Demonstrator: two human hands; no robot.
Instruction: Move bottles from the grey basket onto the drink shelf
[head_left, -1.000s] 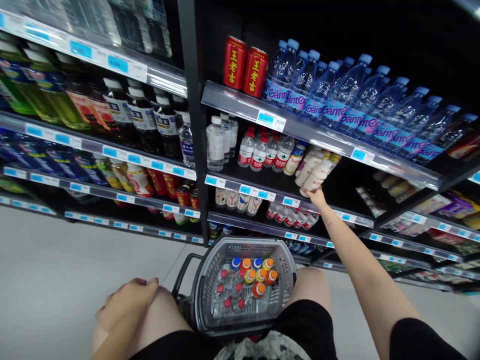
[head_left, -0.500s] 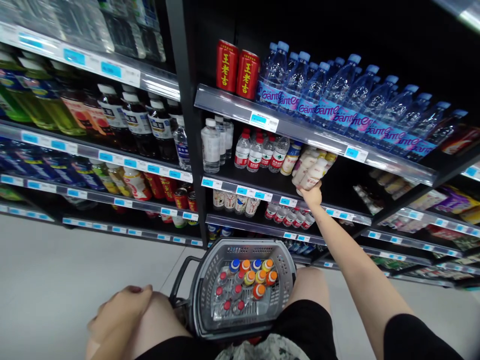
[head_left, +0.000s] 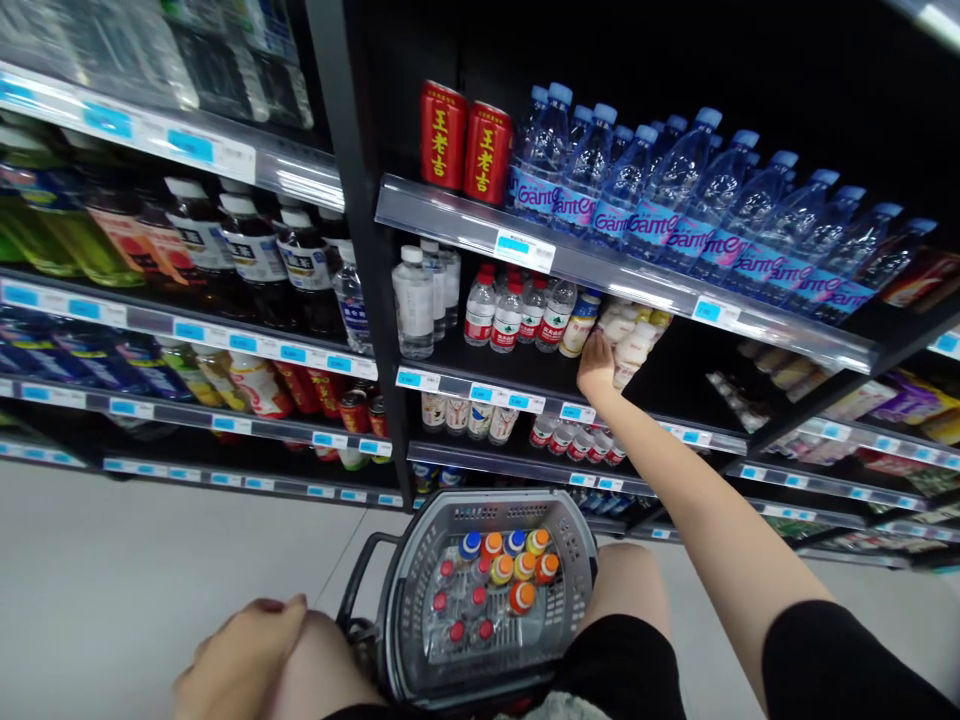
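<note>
My right hand (head_left: 596, 365) reaches up to the second shelf and rests against a cluster of cream-coloured drink bottles (head_left: 634, 338) with yellow caps; its fingers curl around one at the left of the group. My left hand (head_left: 244, 665) lies on my left knee, fingers folded loosely, holding nothing. Between my knees stands a grey shopping basket (head_left: 570, 560) holding several small bottles with red, orange, blue and yellow caps.
Black store shelving fills the view. Two red cans (head_left: 465, 145) and a row of clear water bottles (head_left: 675, 205) stand on the shelf above. Small red-labelled water bottles (head_left: 517, 312) stand left of my right hand. Dark and green drinks fill the left bay. Grey floor lies lower left.
My right hand has risen from the shelf edge and moved left onto the cream bottles. The view has shifted slightly; the left hand stays on the knee.
</note>
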